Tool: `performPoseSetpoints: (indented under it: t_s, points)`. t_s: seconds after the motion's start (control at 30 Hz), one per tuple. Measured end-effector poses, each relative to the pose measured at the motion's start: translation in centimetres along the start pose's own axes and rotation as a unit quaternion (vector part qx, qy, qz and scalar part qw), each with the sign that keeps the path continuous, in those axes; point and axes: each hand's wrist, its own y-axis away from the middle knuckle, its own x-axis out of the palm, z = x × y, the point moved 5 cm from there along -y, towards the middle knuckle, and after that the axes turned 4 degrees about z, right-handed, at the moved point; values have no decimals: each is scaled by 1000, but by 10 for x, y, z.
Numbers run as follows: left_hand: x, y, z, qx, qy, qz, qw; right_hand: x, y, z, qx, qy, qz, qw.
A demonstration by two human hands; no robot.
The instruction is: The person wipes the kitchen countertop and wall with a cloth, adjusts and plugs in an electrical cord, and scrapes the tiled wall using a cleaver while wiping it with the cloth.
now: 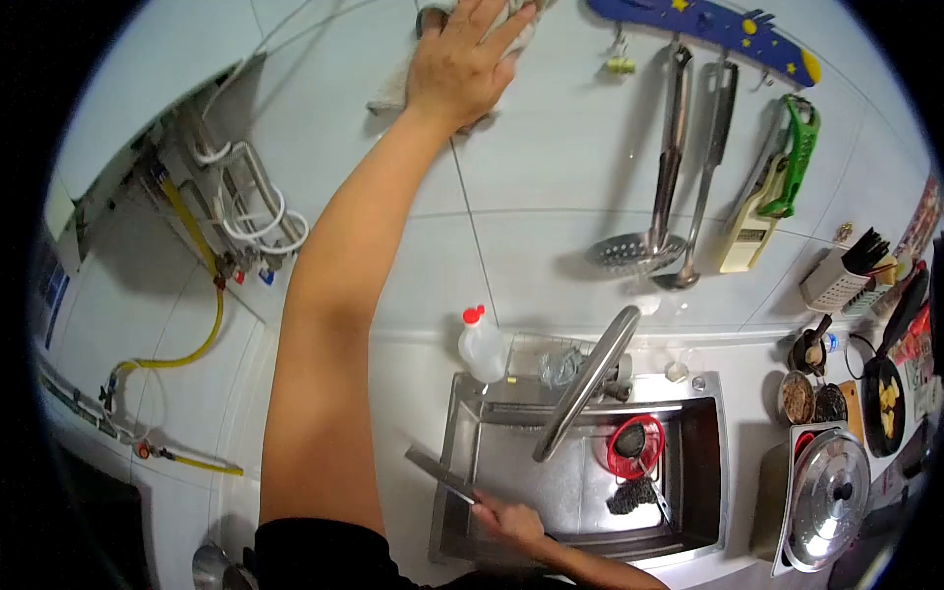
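Note:
My left arm reaches up along the tiled wall, and my left hand grips a light, greyish cloth there. The cloth lies behind the palm, and its upper part is cut off by the frame's top edge. Low in the view, my right hand holds a knife by its handle. The knife's blade points up and left, across the left rim of the steel sink. Inside the sink are a red strainer and a dark scrubber.
A curved faucet arches over the sink, with a red-capped bottle behind. A skimmer, a ladle and graters hang on the wall. Right of the sink stand a lidded pot and a pan.

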Motion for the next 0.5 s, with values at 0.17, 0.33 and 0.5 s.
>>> performPoseSetpoints:
  t_s: [0.17,0.33,0.5]
  points:
    - [50,90,-61,167,-58,54,983,1,-3,-6,27,36,8,999]
    - [58,150,-81,361,-2,177,916,1,-1,4,20,32,21,999]
    - [32,105,-27,394,-54,169,902,5,2,4,7,22,24,999]
